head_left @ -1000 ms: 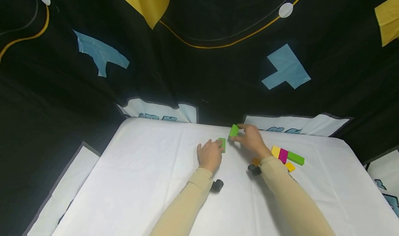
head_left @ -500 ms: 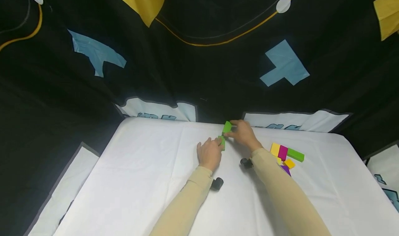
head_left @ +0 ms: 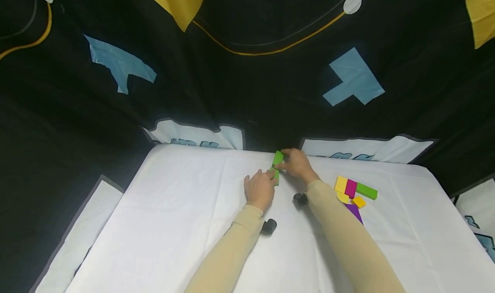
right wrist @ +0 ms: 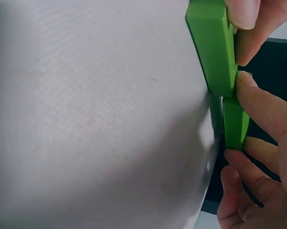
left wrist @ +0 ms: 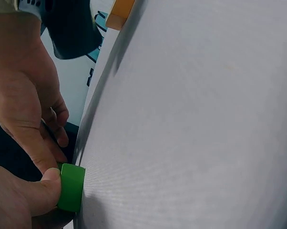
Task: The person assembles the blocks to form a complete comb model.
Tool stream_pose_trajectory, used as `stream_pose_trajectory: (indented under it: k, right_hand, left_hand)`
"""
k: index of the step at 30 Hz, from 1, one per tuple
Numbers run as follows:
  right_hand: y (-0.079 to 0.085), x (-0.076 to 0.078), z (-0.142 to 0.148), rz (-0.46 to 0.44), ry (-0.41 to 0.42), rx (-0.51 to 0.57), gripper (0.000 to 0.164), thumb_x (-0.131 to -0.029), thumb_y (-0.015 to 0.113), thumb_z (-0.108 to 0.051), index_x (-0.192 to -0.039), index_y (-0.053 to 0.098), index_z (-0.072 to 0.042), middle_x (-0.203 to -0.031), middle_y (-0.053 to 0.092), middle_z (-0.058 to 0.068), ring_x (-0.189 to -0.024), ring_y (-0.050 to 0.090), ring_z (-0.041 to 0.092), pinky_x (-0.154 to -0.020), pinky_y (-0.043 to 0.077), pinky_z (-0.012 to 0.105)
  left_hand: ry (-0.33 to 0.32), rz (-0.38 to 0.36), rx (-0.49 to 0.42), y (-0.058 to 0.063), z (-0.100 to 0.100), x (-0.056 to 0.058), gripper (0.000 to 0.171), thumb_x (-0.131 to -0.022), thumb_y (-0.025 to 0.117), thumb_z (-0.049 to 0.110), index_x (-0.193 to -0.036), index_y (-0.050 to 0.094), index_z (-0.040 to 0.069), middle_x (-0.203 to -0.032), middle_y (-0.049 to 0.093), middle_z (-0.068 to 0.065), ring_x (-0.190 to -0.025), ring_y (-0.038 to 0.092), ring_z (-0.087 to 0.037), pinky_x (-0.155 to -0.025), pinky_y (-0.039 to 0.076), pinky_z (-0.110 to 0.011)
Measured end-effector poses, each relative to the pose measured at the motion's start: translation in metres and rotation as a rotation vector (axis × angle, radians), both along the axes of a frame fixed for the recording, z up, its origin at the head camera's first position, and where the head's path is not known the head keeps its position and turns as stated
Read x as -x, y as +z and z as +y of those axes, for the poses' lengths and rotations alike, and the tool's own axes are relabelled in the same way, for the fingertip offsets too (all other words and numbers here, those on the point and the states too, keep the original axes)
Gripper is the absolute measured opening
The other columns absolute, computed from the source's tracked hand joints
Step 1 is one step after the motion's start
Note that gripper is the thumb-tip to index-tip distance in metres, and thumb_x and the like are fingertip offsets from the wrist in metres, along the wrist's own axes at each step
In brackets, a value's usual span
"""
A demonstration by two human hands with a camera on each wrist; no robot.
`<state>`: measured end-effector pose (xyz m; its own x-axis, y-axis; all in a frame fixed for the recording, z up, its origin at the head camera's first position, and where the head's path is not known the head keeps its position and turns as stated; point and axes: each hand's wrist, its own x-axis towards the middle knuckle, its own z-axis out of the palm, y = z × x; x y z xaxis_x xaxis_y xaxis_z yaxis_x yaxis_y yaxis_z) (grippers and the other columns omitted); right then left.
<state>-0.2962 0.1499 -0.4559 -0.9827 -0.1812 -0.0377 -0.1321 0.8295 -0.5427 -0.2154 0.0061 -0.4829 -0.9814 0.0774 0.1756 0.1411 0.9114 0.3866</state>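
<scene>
Two green blocks stand end to end near the far edge of the white table. My left hand (head_left: 260, 189) holds the nearer green block (head_left: 276, 178); in the left wrist view its thumb presses against a green block (left wrist: 72, 188). The farther green block (head_left: 277, 157) is pinched by my right hand (head_left: 297, 162), thumb at its near end and a finger at its far end. The right wrist view has the larger green block (right wrist: 212, 47) at the top and the smaller green block (right wrist: 236, 123) below, meeting or nearly meeting at their ends.
To the right on the white table (head_left: 174, 215) lie a yellow block (head_left: 340, 184), a magenta block (head_left: 350, 188), a long green block (head_left: 366, 191), an orange block (head_left: 359, 202), a pale yellow piece (head_left: 342, 197) and a purple triangle (head_left: 353, 211), partly behind the right sleeve. A dark curtain (head_left: 247, 95) hangs behind.
My right hand has moved left with its green block, bringing it up to the other one and straightening it. The left hand stays in place. The purple and pale yellow pieces now show.
</scene>
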Motion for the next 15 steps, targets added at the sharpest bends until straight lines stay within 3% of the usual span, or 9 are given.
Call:
stream_pose_trajectory:
  k: [8, 15]
  right_hand:
    - [-0.0022, 0.0065, 0.0028, -0.086, 0.032, -0.010, 0.070, -0.088, 0.079, -0.032, -0.143, 0.052, 0.002, -0.147, 0.050, 0.024, -0.140, 0.041, 0.042, -0.117, 0.034, 0.053]
    - [-0.0033, 0.0087, 0.0062, -0.112, 0.053, -0.018, 0.066, -0.093, 0.072, -0.035, -0.145, 0.050, 0.000, -0.150, 0.047, 0.023, -0.142, 0.037, 0.041, -0.119, 0.030, 0.054]
  left_hand:
    - [0.002, 0.020, -0.011, 0.0009, 0.0012, -0.0009, 0.036, -0.093, 0.069, 0.036, -0.126, 0.072, 0.022, -0.130, 0.068, 0.004, -0.129, 0.057, -0.025, -0.108, 0.039, -0.062]
    - [0.008, -0.011, -0.010, 0.0003, 0.0012, 0.0008, 0.036, -0.094, 0.068, 0.037, -0.128, 0.070, 0.023, -0.133, 0.066, 0.004, -0.132, 0.055, -0.024, -0.111, 0.038, -0.061]
